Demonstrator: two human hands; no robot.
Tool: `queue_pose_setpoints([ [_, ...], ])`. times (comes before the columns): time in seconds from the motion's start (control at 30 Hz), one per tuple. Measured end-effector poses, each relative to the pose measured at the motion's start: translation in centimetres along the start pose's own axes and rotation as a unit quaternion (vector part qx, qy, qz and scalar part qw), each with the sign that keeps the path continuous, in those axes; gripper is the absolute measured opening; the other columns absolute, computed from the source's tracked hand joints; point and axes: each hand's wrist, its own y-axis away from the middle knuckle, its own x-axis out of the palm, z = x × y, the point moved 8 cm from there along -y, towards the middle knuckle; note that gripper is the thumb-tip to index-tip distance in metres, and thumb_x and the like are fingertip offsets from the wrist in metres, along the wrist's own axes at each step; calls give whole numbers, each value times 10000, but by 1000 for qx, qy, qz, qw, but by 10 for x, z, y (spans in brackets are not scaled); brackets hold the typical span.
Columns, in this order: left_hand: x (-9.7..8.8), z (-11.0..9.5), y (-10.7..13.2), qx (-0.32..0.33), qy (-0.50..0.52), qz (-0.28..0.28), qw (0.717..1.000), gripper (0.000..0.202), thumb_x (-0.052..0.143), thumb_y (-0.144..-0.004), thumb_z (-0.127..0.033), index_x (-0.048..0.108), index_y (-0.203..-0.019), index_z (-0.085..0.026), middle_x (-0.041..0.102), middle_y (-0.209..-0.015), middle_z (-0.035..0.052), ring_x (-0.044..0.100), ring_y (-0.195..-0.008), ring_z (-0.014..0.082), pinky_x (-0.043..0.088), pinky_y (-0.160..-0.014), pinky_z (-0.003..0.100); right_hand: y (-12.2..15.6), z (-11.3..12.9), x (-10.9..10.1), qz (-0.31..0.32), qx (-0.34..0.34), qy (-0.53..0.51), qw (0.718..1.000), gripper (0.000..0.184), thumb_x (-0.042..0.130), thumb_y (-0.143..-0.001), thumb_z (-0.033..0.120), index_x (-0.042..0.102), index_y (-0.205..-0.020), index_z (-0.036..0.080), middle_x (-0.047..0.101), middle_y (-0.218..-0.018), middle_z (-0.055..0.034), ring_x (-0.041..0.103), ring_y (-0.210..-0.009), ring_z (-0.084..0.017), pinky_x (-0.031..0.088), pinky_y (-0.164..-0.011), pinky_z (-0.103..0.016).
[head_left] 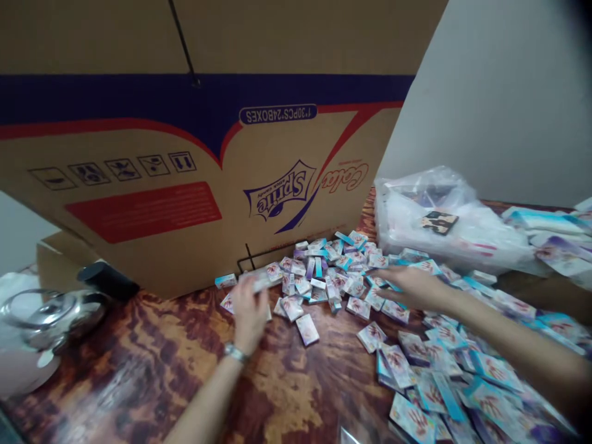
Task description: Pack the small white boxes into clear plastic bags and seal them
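Note:
My left hand (250, 317), with a bracelet or watch at the wrist, is at the left end of a heap of small printed boxes (333, 271). Its fingers are closed on a small white box (263, 282), slightly blurred. Over the right part of the heap reaches my right hand (409, 287), fingertips down among the boxes. Blur hides whether those fingers grip one. The boxes are white, light blue and purple, with a hand picture on many. A single small box (308, 329) lies a little apart in front of the heap.
A large upside-down-printed cardboard carton (152, 240) stands behind the heap. Larger flat packs (462, 394) pile up at front right. A clear plastic bag (416, 209) with a dark square card (439, 222) lies behind. A shiny metal lidded pot (69, 317) and a black cylinder (107, 280) are at left.

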Motion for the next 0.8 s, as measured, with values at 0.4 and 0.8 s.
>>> queue_pose_setpoints([
  [0.4,-1,123,-9,-130,-80,46,987,462,526,-768,-430,589,-1112,-129,423,-1087,144,437,-1125,317,410,-941,467,-136,102,-2,3,-59,-52,997,499,478,-819,576,508,-1268,361,513,-1189,-104,460,-1109,-324,395,-864,-446],
  [0.8,20,61,58,-124,71,162,976,352,462,-842,-380,524,-1127,-182,508,-1058,95,585,-732,160,555,-688,357,22,40,14,106,-114,-36,987,272,573,-759,498,712,-839,278,641,-881,-70,566,-944,-241,412,-811,-371],
])
